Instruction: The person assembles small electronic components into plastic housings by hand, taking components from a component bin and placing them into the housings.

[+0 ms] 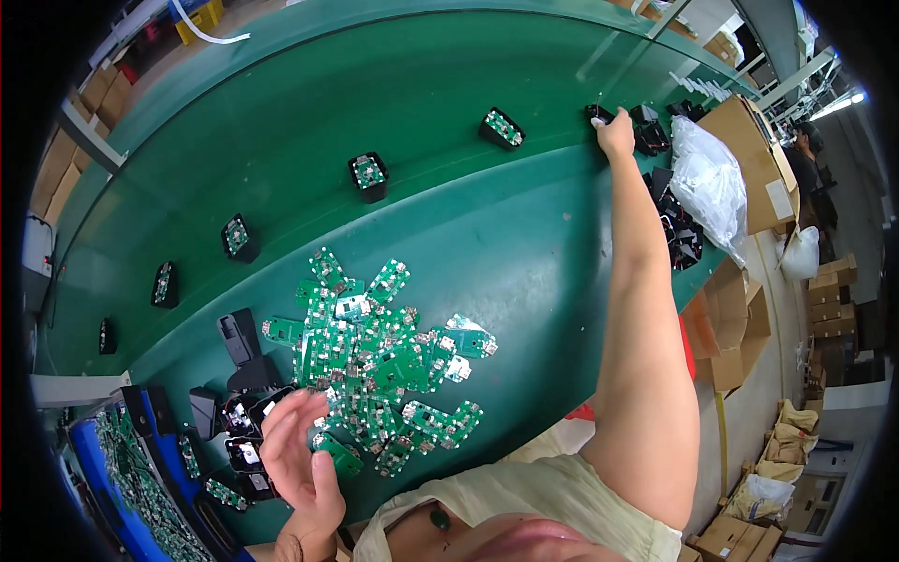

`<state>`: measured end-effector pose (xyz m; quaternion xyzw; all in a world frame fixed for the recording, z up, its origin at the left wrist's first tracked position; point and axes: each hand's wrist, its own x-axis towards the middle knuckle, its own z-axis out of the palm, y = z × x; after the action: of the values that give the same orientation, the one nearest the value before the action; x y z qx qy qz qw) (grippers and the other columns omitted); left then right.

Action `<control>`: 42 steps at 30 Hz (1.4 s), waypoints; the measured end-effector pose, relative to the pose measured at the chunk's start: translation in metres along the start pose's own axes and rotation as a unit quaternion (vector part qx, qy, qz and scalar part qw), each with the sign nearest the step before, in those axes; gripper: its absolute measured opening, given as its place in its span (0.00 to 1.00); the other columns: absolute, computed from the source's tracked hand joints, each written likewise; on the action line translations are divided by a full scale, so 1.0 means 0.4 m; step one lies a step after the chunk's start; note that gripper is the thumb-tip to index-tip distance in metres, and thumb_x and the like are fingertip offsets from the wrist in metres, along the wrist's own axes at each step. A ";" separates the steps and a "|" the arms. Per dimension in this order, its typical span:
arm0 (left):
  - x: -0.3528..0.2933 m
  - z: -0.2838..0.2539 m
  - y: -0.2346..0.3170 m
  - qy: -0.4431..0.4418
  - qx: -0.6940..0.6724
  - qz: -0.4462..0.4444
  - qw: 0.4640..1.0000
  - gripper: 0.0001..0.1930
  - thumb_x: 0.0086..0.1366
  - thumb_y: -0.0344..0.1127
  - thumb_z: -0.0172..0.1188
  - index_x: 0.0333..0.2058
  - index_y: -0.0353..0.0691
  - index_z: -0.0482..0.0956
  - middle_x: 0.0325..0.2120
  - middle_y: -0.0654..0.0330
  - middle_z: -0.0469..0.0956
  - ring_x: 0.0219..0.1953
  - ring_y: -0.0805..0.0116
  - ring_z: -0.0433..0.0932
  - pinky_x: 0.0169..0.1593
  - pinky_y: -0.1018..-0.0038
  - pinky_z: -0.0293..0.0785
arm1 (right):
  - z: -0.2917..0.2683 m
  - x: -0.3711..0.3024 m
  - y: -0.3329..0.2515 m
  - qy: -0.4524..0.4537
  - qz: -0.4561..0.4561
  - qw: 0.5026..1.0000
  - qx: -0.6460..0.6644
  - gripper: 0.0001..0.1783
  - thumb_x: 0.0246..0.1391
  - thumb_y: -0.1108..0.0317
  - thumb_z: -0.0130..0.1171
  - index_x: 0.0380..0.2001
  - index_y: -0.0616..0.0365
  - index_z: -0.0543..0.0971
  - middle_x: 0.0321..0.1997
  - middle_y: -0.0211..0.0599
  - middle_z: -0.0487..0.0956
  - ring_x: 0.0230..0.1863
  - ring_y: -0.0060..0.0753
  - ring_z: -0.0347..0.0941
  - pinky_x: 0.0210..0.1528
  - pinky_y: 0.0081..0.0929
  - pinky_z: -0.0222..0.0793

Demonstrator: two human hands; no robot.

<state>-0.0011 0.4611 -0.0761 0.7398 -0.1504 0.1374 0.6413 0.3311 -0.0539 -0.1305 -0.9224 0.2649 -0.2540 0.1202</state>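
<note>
Our right hand has a boxy black plastic housing at its fingertips, ahead-left of the palm; can't tell grip or long axis. Our left hand, loosely open, is nearer the heaped green circuit boards, just right of it.

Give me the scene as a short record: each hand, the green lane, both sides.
Left hand: loosely open, fingertips by the pile of green circuit boards; contact unclear
Right hand: stretched far right, fingers at a black housing; grip unclear
Green lane: five black housings in a spaced row
Lower left: blue tray holding boards
Far right: translucent plastic bag, cardboard box
</note>
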 end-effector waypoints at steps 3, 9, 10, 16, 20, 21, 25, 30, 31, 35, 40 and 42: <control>0.002 0.009 0.001 0.012 0.030 0.030 0.999 0.19 0.64 0.34 0.43 0.52 0.32 0.59 0.50 0.43 0.61 0.46 0.55 0.70 0.48 0.65 0.69 | -0.015 -0.051 -0.058 0.010 -0.073 0.988 0.135 0.37 0.38 0.58 0.65 0.52 0.61 0.64 0.48 0.51 0.71 0.49 0.48 0.69 0.50 0.37 0.65; -0.014 0.006 -0.005 -0.008 0.047 -0.036 0.998 0.19 0.64 0.32 0.41 0.52 0.28 0.61 0.51 0.45 0.61 0.48 0.56 0.70 0.49 0.66 0.69 | -0.228 -0.522 -0.336 -0.252 -0.305 0.788 0.471 0.36 0.40 0.65 0.67 0.53 0.58 0.62 0.43 0.37 0.69 0.43 0.29 0.67 0.48 0.27 0.63; -0.016 0.002 -0.010 -0.026 0.031 -0.058 0.998 0.20 0.64 0.30 0.41 0.54 0.29 0.59 0.53 0.46 0.59 0.51 0.55 0.68 0.50 0.65 0.68 | -0.256 -0.604 -0.363 -0.244 -0.355 0.768 0.473 0.38 0.36 0.64 0.69 0.52 0.58 0.63 0.43 0.40 0.71 0.43 0.31 0.69 0.46 0.28 0.66; -0.013 0.057 -0.032 -0.057 -0.221 -0.092 0.969 0.28 0.65 0.29 0.42 0.61 0.34 0.42 0.58 0.50 0.53 0.59 0.60 0.56 0.60 0.64 0.53 | -0.354 -0.869 -0.439 -0.284 -0.407 0.703 0.509 0.40 0.31 0.63 0.71 0.51 0.56 0.65 0.45 0.38 0.74 0.44 0.39 0.70 0.48 0.34 0.60; -0.018 0.033 -0.029 0.078 -0.157 -0.160 0.971 0.20 0.67 0.34 0.43 0.55 0.33 0.56 0.48 0.58 0.63 0.50 0.71 0.63 0.54 0.73 0.59 | -0.356 -0.946 -0.470 -0.135 -0.560 0.683 0.450 0.41 0.32 0.61 0.69 0.52 0.56 0.64 0.47 0.39 0.71 0.43 0.41 0.69 0.48 0.39 0.58; 0.002 0.022 -0.013 0.095 -0.150 -0.143 0.974 0.17 0.67 0.35 0.43 0.52 0.34 0.61 0.44 0.58 0.68 0.45 0.74 0.66 0.50 0.77 0.63 | -0.373 -0.944 -0.476 -0.184 -0.567 0.669 0.443 0.41 0.32 0.59 0.69 0.52 0.56 0.64 0.47 0.39 0.71 0.43 0.42 0.69 0.48 0.39 0.59; -0.001 -0.001 -0.022 0.060 -0.074 -0.148 0.984 0.16 0.65 0.32 0.46 0.51 0.37 0.63 0.37 0.59 0.72 0.39 0.74 0.71 0.43 0.77 0.68 | -0.406 -0.950 -0.504 -0.190 -0.505 0.703 0.462 0.33 0.34 0.59 0.67 0.47 0.57 0.70 0.40 0.38 0.72 0.40 0.42 0.69 0.40 0.34 0.64; -0.008 -0.002 -0.022 0.038 0.044 -0.111 0.992 0.15 0.63 0.33 0.50 0.48 0.39 0.64 0.30 0.54 0.73 0.32 0.68 0.74 0.37 0.74 0.70 | -0.417 -0.939 -0.531 -0.057 -0.590 0.677 0.435 0.15 0.33 0.73 0.60 0.31 0.58 0.77 0.29 0.35 0.72 0.29 0.35 0.68 0.28 0.28 0.66; -0.003 -0.005 -0.026 0.050 0.058 -0.126 0.989 0.14 0.63 0.33 0.50 0.47 0.39 0.64 0.29 0.54 0.72 0.31 0.67 0.73 0.36 0.75 0.70 | -0.426 -0.944 -0.539 -0.025 -0.601 0.668 0.437 0.14 0.32 0.75 0.58 0.30 0.58 0.77 0.27 0.33 0.71 0.26 0.34 0.67 0.26 0.27 0.65; 0.015 -0.020 -0.068 0.105 -0.134 -0.233 0.958 0.17 0.63 0.32 0.50 0.49 0.38 0.62 0.35 0.60 0.73 0.36 0.73 0.72 0.38 0.76 0.69 | -0.440 -0.984 -0.545 -0.158 -0.628 0.601 0.468 0.12 0.34 0.77 0.56 0.29 0.58 0.77 0.28 0.33 0.73 0.28 0.35 0.69 0.28 0.29 0.68; 0.028 -0.028 -0.025 0.084 -0.209 -0.270 0.936 0.20 0.62 0.28 0.47 0.53 0.35 0.58 0.42 0.58 0.72 0.40 0.73 0.72 0.39 0.77 0.69 | -0.398 -0.886 -0.550 -0.049 -0.572 0.715 0.400 0.19 0.35 0.81 0.50 0.35 0.54 0.77 0.33 0.37 0.76 0.36 0.42 0.71 0.36 0.33 0.69; 0.031 -0.036 -0.024 0.078 -0.226 -0.272 0.932 0.20 0.62 0.28 0.46 0.53 0.36 0.58 0.40 0.56 0.73 0.39 0.71 0.73 0.37 0.76 0.70 | -0.342 -0.799 -0.522 -0.066 -0.531 0.807 0.252 0.23 0.36 0.83 0.49 0.39 0.55 0.76 0.44 0.38 0.73 0.46 0.44 0.67 0.46 0.35 0.66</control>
<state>0.0142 0.4759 -0.0780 0.5746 0.0797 -0.0229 0.8142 0.1137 0.2832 -0.0704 -0.8709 -0.3476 -0.2750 0.2121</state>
